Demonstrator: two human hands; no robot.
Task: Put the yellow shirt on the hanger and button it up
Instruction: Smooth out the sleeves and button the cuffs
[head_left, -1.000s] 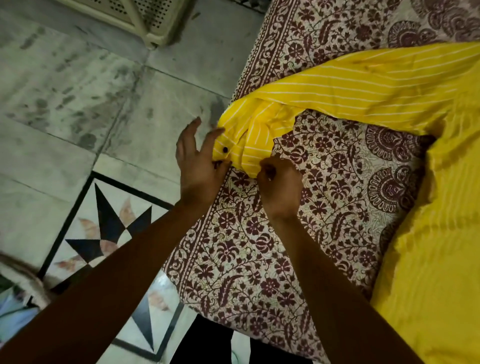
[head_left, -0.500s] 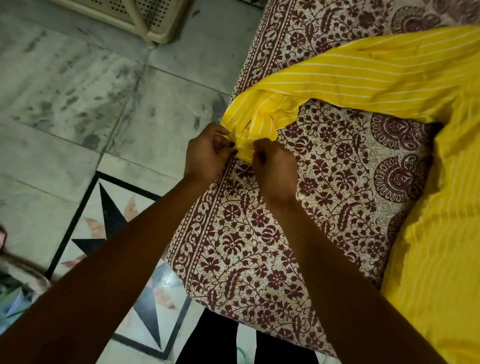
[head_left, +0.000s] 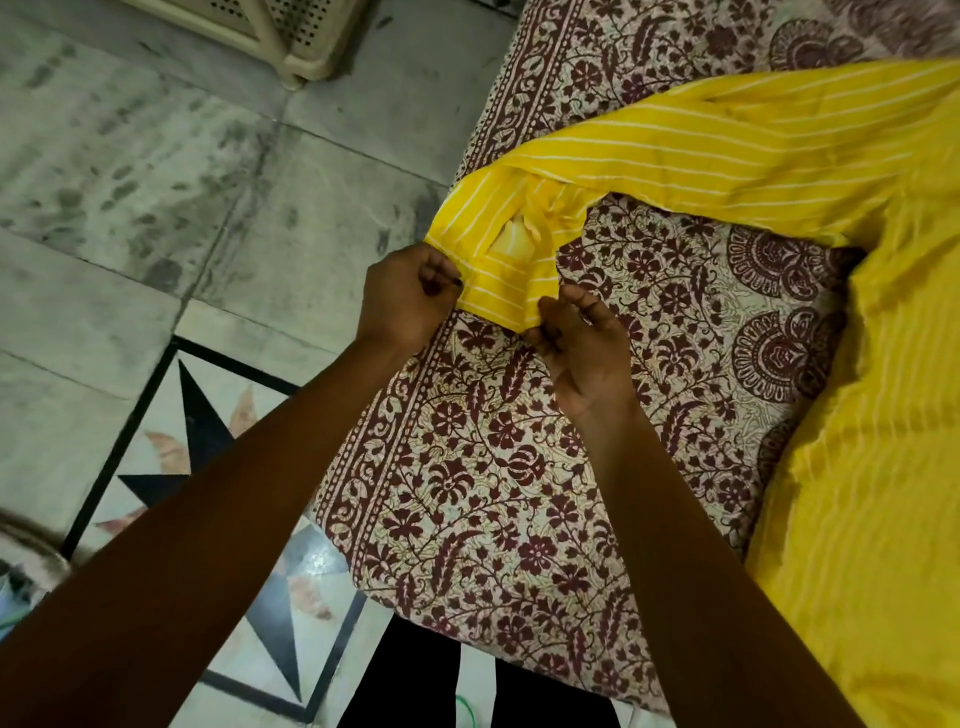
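2 hands work the cuff (head_left: 501, 283) of the yellow shirt (head_left: 727, 150), whose striped sleeve runs from the upper right across the bed (head_left: 519, 493) to its left edge. We see the left hand (head_left: 408, 299) with fingers curled tight, pinching the cuff's left end. The right hand (head_left: 584, 345) pinches the cuff's lower corner between thumb and forefinger, its other fingers loosely bent. We judge that the 2 grips pull the band taut and flat, so that the gaping opening just above it can be straightened or closed; no button shows. Broad yellow cloth (head_left: 857, 467) at the right, probably the shirt's body, lies spread on the same bed. No hanger is in view, so we judge that the hanging step is not yet begun or lies out of frame. The bed is covered in a cream print of maroon flowers. Beside it, the grey marble floor (head_left: 156, 182) bears a black star inlay (head_left: 208, 441), and a cream perforated plastic stand (head_left: 291, 31) sits at the top.
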